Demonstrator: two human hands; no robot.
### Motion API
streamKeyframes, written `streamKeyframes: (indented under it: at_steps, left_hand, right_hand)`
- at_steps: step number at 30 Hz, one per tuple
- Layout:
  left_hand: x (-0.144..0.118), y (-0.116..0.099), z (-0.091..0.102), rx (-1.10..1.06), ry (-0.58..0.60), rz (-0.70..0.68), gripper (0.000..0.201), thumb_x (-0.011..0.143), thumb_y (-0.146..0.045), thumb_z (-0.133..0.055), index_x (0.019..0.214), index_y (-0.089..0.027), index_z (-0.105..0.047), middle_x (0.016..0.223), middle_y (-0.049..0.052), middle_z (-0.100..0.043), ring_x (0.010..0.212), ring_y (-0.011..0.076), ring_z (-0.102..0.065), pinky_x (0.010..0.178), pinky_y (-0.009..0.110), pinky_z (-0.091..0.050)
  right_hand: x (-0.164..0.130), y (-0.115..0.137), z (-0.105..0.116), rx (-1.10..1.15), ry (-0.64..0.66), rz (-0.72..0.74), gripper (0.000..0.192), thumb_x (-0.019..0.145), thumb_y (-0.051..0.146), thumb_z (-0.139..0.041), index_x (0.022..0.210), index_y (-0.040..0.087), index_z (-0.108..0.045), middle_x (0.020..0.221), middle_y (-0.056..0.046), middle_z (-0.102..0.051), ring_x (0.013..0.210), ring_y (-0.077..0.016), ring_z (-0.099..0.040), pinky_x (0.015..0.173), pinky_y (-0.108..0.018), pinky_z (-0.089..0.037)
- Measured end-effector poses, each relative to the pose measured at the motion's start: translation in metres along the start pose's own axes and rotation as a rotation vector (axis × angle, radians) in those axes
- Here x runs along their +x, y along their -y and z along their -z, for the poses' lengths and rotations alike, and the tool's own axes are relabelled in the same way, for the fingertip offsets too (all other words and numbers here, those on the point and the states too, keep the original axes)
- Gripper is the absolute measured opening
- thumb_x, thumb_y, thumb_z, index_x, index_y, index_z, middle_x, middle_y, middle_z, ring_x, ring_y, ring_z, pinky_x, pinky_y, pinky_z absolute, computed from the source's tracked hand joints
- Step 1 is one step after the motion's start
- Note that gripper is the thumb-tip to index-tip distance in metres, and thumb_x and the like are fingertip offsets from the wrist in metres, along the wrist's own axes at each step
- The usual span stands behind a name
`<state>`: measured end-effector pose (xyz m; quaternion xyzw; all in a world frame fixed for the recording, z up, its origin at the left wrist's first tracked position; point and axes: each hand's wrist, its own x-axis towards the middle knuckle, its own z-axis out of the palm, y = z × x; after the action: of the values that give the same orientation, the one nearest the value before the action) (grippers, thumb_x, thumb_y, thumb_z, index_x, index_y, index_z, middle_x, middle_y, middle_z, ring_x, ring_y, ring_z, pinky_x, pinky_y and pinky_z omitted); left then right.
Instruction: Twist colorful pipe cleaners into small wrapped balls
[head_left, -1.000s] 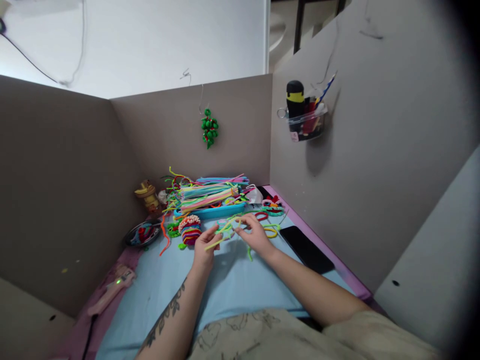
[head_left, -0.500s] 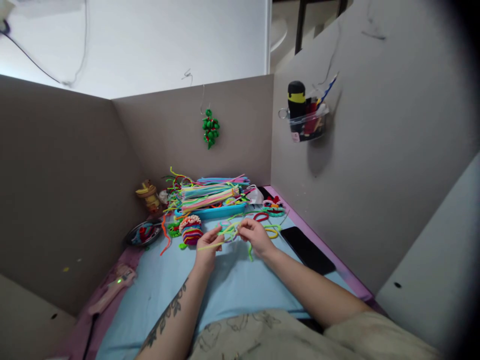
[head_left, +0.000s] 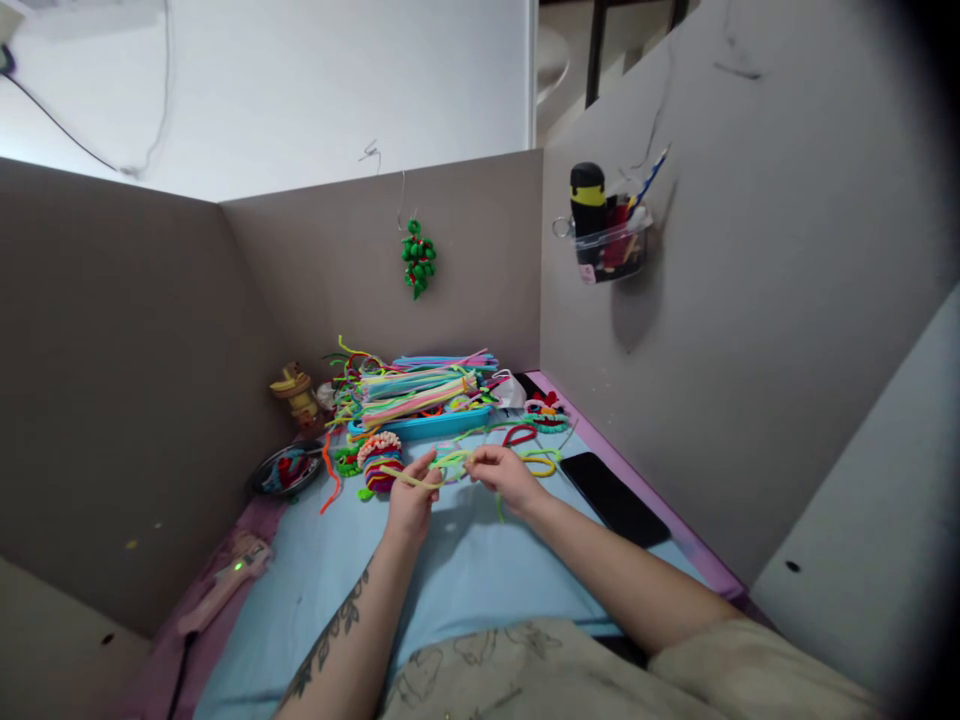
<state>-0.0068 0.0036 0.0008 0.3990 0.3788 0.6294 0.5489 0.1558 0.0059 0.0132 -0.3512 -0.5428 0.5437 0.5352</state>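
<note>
Between my hands, above the blue cloth, is a looped pale yellow-green pipe cleaner (head_left: pixel 452 460). My left hand (head_left: pixel 411 500) pinches it, and one loose end sticks out to the left past the fingers. The fingertips of my right hand (head_left: pixel 504 474) are closed on the other side of it. A striped, multicoloured pipe-cleaner piece (head_left: pixel 381 465) with a pale pink fringe lies just beyond my left hand. To the right of my right hand rests a yellow pipe-cleaner loop (head_left: pixel 541 466), with a red loop (head_left: pixel 519 435) behind it.
A blue tray (head_left: pixel 427 428) heaped with pipe cleaners (head_left: pixel 412 385) stands at the back. On the right lies a black phone (head_left: pixel 613 498); on the left are a dark bowl (head_left: pixel 286 470) and a pink glue gun (head_left: pixel 229 590). Grey panels (head_left: pixel 712 250) enclose the table.
The pipe cleaner's loose end at my left hand has swung up and left. My right hand has shifted slightly left, closer to my left hand. The view has moved slightly.
</note>
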Motion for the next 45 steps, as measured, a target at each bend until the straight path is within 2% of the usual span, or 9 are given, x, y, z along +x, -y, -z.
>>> streamKeyframes:
  at_steps: [6, 10, 14, 19, 25, 31, 38, 42, 45]
  left_hand:
    - [0.001, -0.001, -0.002, -0.006, -0.011, -0.003, 0.053, 0.048, -0.028, -0.081, 0.097, -0.012, -0.067, 0.050, -0.006, -0.051, 0.039, 0.0021, -0.035, 0.040, 0.017, -0.026]
    - [0.002, 0.001, 0.000, 0.023, -0.019, -0.011, 0.055, 0.049, -0.029, -0.081, 0.099, -0.011, -0.067, 0.054, -0.003, -0.056, 0.041, 0.0029, -0.038, 0.040, 0.017, -0.028]
    - [0.002, 0.003, 0.002, 0.122, -0.012, -0.018, 0.055, 0.052, -0.032, -0.080, 0.101, -0.010, -0.067, 0.062, 0.001, -0.063, 0.044, 0.0050, -0.044, 0.041, 0.018, -0.031]
    - [0.000, 0.004, 0.001, 0.153, 0.008, -0.035, 0.052, 0.051, -0.031, -0.080, 0.097, -0.010, -0.069, 0.060, 0.001, -0.063, 0.045, 0.0063, -0.046, 0.041, 0.018, -0.033]
    - [0.002, 0.003, 0.002, 0.093, -0.019, -0.022, 0.055, 0.050, -0.030, -0.081, 0.101, -0.013, -0.068, 0.063, 0.002, -0.064, 0.048, 0.0073, -0.050, 0.041, 0.017, -0.034]
    - [0.000, 0.001, 0.000, 0.025, -0.012, -0.036, 0.052, 0.051, -0.030, -0.081, 0.097, -0.012, -0.068, 0.051, -0.005, -0.053, 0.040, 0.0019, -0.037, 0.040, 0.016, -0.029]
    - [0.001, 0.000, 0.000, 0.051, -0.012, -0.038, 0.051, 0.049, -0.027, -0.081, 0.096, -0.013, -0.069, 0.060, 0.001, -0.063, 0.043, 0.0047, -0.044, 0.040, 0.017, -0.031]
    - [-0.001, -0.002, 0.000, 0.116, -0.022, -0.063, 0.050, 0.050, -0.030, -0.080, 0.096, -0.013, -0.069, 0.063, 0.003, -0.066, 0.047, 0.0073, -0.049, 0.040, 0.018, -0.033]
    - [-0.002, -0.002, -0.001, 0.141, -0.026, -0.074, 0.050, 0.051, -0.031, -0.080, 0.096, -0.013, -0.070, 0.060, 0.001, -0.064, 0.047, 0.0070, -0.048, 0.040, 0.018, -0.033]
  right_hand:
    - [-0.001, -0.002, -0.001, -0.480, -0.032, 0.259, 0.012, 0.071, 0.025, -0.062, 0.064, 0.017, -0.068, 0.061, 0.000, -0.054, 0.060, -0.0130, -0.050, 0.057, -0.025, -0.038]
    - [-0.001, 0.000, 0.004, -0.600, -0.077, 0.348, 0.010, 0.071, 0.024, -0.063, 0.077, 0.017, -0.068, 0.065, 0.001, -0.052, 0.060, -0.0122, -0.047, 0.056, -0.024, -0.037]
    - [-0.003, 0.006, 0.007, -0.609, -0.199, 0.433, 0.015, 0.073, 0.023, -0.061, 0.087, 0.018, -0.063, 0.071, 0.000, -0.054, 0.062, -0.0127, -0.048, 0.058, -0.024, -0.038]
    - [-0.006, 0.012, 0.008, -0.628, -0.170, 0.480, 0.009, 0.077, 0.020, -0.053, 0.077, 0.019, -0.062, 0.073, -0.002, -0.058, 0.065, -0.0142, -0.051, 0.061, -0.025, -0.039]
    - [-0.005, 0.001, 0.003, -0.464, -0.081, 0.327, 0.008, 0.076, 0.024, -0.054, 0.073, 0.019, -0.060, 0.065, 0.001, -0.058, 0.059, -0.0128, -0.051, 0.056, -0.024, -0.039]
    - [-0.002, -0.003, -0.004, -0.215, -0.006, 0.204, 0.010, 0.071, 0.027, -0.059, 0.070, 0.017, -0.057, 0.062, 0.002, -0.056, 0.058, -0.0117, -0.050, 0.056, -0.023, -0.040]
    - [-0.003, 0.004, 0.002, -0.603, -0.087, 0.410, 0.007, 0.072, 0.019, -0.059, 0.068, 0.018, -0.064, 0.069, -0.001, -0.057, 0.058, -0.0118, -0.047, 0.056, -0.024, -0.037]
    - [-0.007, 0.008, 0.001, -0.608, -0.119, 0.459, 0.011, 0.075, 0.021, -0.059, 0.085, 0.020, -0.065, 0.075, -0.002, -0.057, 0.060, -0.0126, -0.047, 0.057, -0.025, -0.039]
    - [-0.009, 0.010, -0.002, -0.582, -0.106, 0.470, 0.009, 0.078, 0.020, -0.055, 0.080, 0.020, -0.064, 0.074, -0.002, -0.057, 0.063, -0.0137, -0.050, 0.056, -0.024, -0.039]
